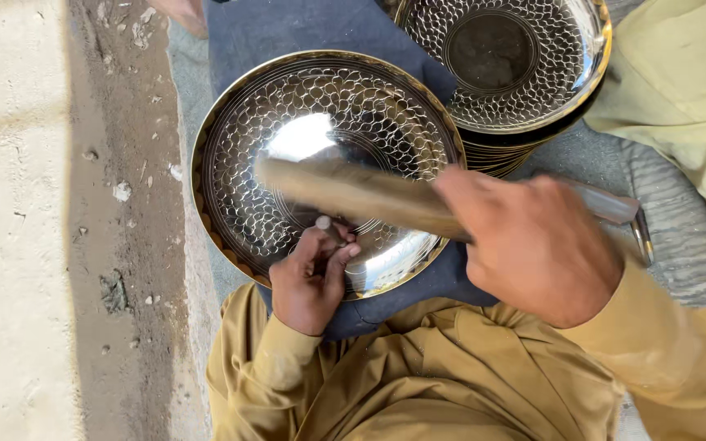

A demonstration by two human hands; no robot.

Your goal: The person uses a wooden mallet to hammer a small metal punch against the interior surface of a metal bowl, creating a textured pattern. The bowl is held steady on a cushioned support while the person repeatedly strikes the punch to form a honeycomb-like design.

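Head cam, looking straight down at a seated person's lap & work area.

Centre: a round metal tray, shiny, w/ a dark gold-edged rim and a chased pattern of small overlapping scale shapes ringing a plain mirror-bright middle. It lies flat on a dark blue-grey cloth spread over the lap.

Upper right: a stack of similar trays, top one w/ the same scale pattern around a dull dark centre disc; thin rims of those beneath show at its lower edge. The stack sits just behind the main tray, edges close or overlapping.

Left hand: curled at the tray's near edge, fingers pinched shut around a short metal punch held upright, its round pale top showing, tip on the tray surface.

Right hand: closed in a fist gripping a hammer. The pale brown wooden part stretches left across the tray, blurred by motion, above the punch. A grey metal end juts out right of the fist; exact shape unclear.

Clothing: mustard-yellow fabric sleeves and lap, bottom. Paler yellow-green fabric at far right; can't tell whose.

Left third: pale rough concrete floor w/ a dusty brown strip, small chips & pebbles scattered.
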